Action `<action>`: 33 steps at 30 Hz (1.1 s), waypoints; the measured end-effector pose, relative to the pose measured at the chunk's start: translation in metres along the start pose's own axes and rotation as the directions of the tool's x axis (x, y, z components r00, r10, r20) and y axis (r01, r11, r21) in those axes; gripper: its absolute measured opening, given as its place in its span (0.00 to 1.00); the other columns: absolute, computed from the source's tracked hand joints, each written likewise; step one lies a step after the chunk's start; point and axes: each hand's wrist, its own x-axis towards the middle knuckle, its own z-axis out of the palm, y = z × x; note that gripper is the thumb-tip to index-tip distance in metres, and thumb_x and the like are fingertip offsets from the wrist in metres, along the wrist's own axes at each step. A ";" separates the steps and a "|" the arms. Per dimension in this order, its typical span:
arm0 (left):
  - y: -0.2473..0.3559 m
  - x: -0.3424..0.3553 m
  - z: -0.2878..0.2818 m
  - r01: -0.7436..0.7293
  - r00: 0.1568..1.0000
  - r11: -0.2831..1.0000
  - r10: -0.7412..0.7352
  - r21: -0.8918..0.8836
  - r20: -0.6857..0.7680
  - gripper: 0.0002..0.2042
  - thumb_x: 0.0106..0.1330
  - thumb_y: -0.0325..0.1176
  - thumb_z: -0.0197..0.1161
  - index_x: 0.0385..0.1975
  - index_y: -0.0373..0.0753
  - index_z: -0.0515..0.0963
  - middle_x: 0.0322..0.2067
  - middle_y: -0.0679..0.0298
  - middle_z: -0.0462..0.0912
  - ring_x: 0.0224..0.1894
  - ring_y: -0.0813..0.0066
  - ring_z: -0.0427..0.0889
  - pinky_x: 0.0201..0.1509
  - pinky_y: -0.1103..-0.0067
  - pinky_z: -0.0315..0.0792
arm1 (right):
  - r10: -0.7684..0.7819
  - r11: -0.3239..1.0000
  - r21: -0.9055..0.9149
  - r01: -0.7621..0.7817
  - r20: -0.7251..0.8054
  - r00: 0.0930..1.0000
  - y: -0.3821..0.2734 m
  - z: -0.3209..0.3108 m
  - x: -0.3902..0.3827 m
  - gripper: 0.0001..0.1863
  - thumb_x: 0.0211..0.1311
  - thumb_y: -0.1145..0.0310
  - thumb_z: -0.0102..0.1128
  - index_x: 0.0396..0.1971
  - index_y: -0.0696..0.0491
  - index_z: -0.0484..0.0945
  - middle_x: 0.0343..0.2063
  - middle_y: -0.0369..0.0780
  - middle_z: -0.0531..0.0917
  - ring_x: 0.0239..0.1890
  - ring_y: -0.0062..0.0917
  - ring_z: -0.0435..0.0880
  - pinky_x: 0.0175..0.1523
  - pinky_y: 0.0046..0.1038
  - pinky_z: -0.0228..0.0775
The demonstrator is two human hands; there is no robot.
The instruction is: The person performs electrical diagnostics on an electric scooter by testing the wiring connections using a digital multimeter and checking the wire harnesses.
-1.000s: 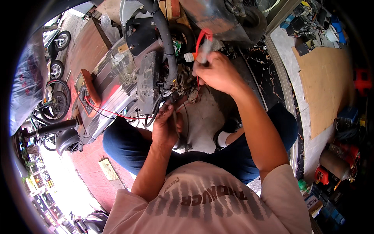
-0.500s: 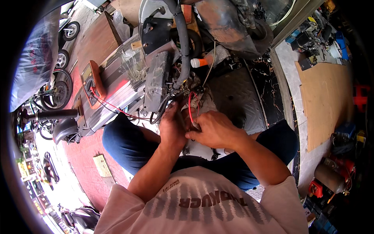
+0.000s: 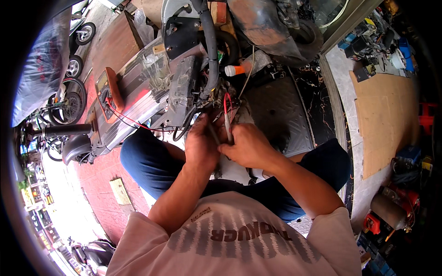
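Observation:
My right hand point(image 3: 246, 146) is closed round a slender pale tool point(image 3: 228, 120) with a red wire looping from its upper end. Beside it, my left hand point(image 3: 200, 142) is closed near a thin dark rod point(image 3: 214, 133), at tangled wiring point(image 3: 214, 99) under a black handlebar tube point(image 3: 211, 69); its fingertips are partly hidden. An orange multimeter point(image 3: 114, 89) with red and black leads rests on a grey scooter deck point(image 3: 140, 92), left of my hands. A grey battery-like case point(image 3: 182, 89) lies just left of the tube, and an orange-and-white cylinder point(image 3: 234, 70) right of it.
I sit cross-legged. A ridged metal plate point(image 3: 274, 117) lies ahead-right. A rusty panel point(image 3: 253, 25) and tyre are at the top. Cardboard point(image 3: 382, 124), parts point(image 3: 363, 46) and a red machine with a tank point(image 3: 391, 211) stand right. Wheels and a plastic-wrapped bundle point(image 3: 37, 83) are left.
My right hand came down from the upper right to beside my left hand, bringing the red wire along. In the last half second both hands moved slightly up, and more of the pale tool shows.

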 end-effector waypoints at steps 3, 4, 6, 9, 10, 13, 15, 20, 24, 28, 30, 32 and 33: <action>-0.001 -0.004 0.004 -0.022 0.989 0.994 0.006 -0.105 -0.149 0.18 0.76 0.40 0.51 0.56 0.35 0.72 0.49 0.52 0.82 0.53 0.53 0.80 0.58 0.58 0.75 | 0.027 0.996 -0.090 -0.026 0.009 1.000 -0.004 -0.020 0.006 0.11 0.51 0.65 0.66 0.30 0.57 0.83 0.26 0.51 0.85 0.30 0.43 0.86 0.38 0.39 0.76; -0.001 -0.003 -0.001 -0.021 0.992 0.997 0.011 -0.080 -0.122 0.15 0.75 0.38 0.51 0.55 0.37 0.72 0.56 0.53 0.78 0.55 0.57 0.78 0.59 0.59 0.73 | 0.030 0.992 -0.122 -0.028 0.017 0.999 -0.008 -0.032 0.006 0.11 0.51 0.65 0.65 0.30 0.58 0.83 0.27 0.51 0.85 0.30 0.42 0.86 0.37 0.39 0.76; 0.000 -0.006 -0.008 -0.029 0.988 0.999 0.021 -0.046 -0.154 0.14 0.75 0.38 0.52 0.53 0.38 0.73 0.55 0.53 0.79 0.55 0.58 0.79 0.57 0.61 0.73 | -0.033 0.989 -0.145 0.039 0.044 0.998 -0.009 -0.057 0.005 0.10 0.52 0.67 0.65 0.30 0.59 0.81 0.25 0.50 0.84 0.28 0.39 0.85 0.37 0.38 0.75; 0.001 -0.007 -0.013 0.003 0.975 0.996 -0.023 -0.087 -0.223 0.09 0.74 0.35 0.55 0.48 0.40 0.73 0.52 0.52 0.82 0.51 0.60 0.82 0.54 0.66 0.76 | -0.054 0.991 -0.115 0.064 0.087 0.995 -0.014 -0.091 -0.002 0.11 0.52 0.67 0.63 0.30 0.59 0.81 0.24 0.49 0.84 0.29 0.39 0.85 0.39 0.37 0.76; 0.004 -0.004 -0.008 0.024 0.963 0.993 -0.054 -0.115 -0.265 0.07 0.74 0.33 0.55 0.46 0.40 0.74 0.51 0.52 0.83 0.50 0.60 0.83 0.52 0.66 0.77 | -0.048 0.994 -0.094 0.058 0.100 0.994 -0.015 -0.099 -0.004 0.11 0.52 0.66 0.63 0.30 0.58 0.82 0.24 0.49 0.84 0.30 0.40 0.86 0.40 0.37 0.76; 0.010 0.007 0.002 0.078 0.938 0.976 -0.141 -0.203 -0.317 0.03 0.73 0.30 0.56 0.40 0.39 0.74 0.43 0.54 0.84 0.43 0.63 0.84 0.45 0.72 0.80 | -0.098 0.989 -0.105 0.101 0.040 0.994 -0.015 -0.113 -0.011 0.10 0.52 0.69 0.62 0.31 0.60 0.81 0.23 0.47 0.83 0.27 0.37 0.85 0.37 0.34 0.75; 0.008 0.014 -0.002 0.106 0.930 0.960 -0.189 -0.261 -0.315 0.03 0.72 0.30 0.58 0.40 0.38 0.74 0.40 0.56 0.83 0.41 0.64 0.83 0.45 0.73 0.80 | -0.112 0.992 -0.055 0.112 0.000 0.994 -0.011 -0.116 -0.011 0.09 0.53 0.70 0.63 0.31 0.60 0.83 0.21 0.46 0.83 0.25 0.35 0.83 0.35 0.32 0.74; 0.006 0.022 -0.014 0.192 0.954 0.916 -0.259 -0.352 -0.152 0.06 0.72 0.31 0.60 0.41 0.37 0.74 0.37 0.58 0.83 0.40 0.65 0.82 0.46 0.73 0.79 | -0.133 0.991 -0.046 0.128 -0.124 0.983 -0.019 -0.119 -0.012 0.08 0.53 0.71 0.65 0.30 0.60 0.84 0.20 0.46 0.82 0.23 0.31 0.82 0.32 0.32 0.71; 0.006 0.020 -0.013 0.209 0.958 0.923 -0.260 -0.321 -0.123 0.06 0.73 0.32 0.59 0.42 0.37 0.75 0.38 0.59 0.84 0.41 0.66 0.83 0.46 0.73 0.79 | -0.175 0.984 -0.067 0.166 -0.167 0.970 -0.016 -0.120 -0.009 0.08 0.52 0.71 0.66 0.30 0.59 0.85 0.20 0.46 0.82 0.23 0.33 0.82 0.32 0.32 0.71; 0.006 0.019 -0.009 0.211 0.959 0.933 -0.255 -0.292 -0.121 0.07 0.74 0.32 0.57 0.43 0.37 0.75 0.40 0.60 0.85 0.42 0.67 0.84 0.47 0.73 0.80 | -0.158 0.984 -0.104 0.142 -0.170 0.973 -0.015 -0.121 -0.007 0.07 0.51 0.71 0.66 0.29 0.59 0.85 0.19 0.47 0.82 0.22 0.34 0.82 0.31 0.32 0.72; 0.006 0.019 -0.011 0.212 0.965 0.937 -0.245 -0.278 -0.092 0.07 0.74 0.32 0.57 0.44 0.36 0.75 0.41 0.60 0.85 0.42 0.68 0.84 0.48 0.73 0.80 | -0.147 0.986 -0.100 0.130 -0.187 0.971 -0.014 -0.121 -0.007 0.07 0.51 0.71 0.66 0.28 0.59 0.85 0.19 0.47 0.82 0.22 0.34 0.82 0.31 0.32 0.72; 0.005 0.021 -0.014 0.210 0.964 0.938 -0.246 -0.275 -0.102 0.06 0.74 0.33 0.57 0.43 0.38 0.76 0.41 0.60 0.85 0.41 0.68 0.85 0.47 0.71 0.81 | -0.144 0.987 -0.099 0.127 -0.188 0.972 -0.014 -0.122 -0.007 0.07 0.51 0.71 0.66 0.28 0.59 0.85 0.19 0.47 0.82 0.22 0.34 0.82 0.31 0.32 0.72; 0.005 0.022 -0.015 0.209 0.963 0.939 -0.246 -0.274 -0.108 0.06 0.74 0.33 0.58 0.43 0.39 0.77 0.41 0.60 0.85 0.40 0.67 0.85 0.47 0.70 0.81 | -0.143 0.987 -0.099 0.126 -0.189 0.972 -0.015 -0.123 -0.007 0.07 0.51 0.71 0.66 0.28 0.59 0.85 0.19 0.47 0.82 0.21 0.34 0.82 0.31 0.32 0.72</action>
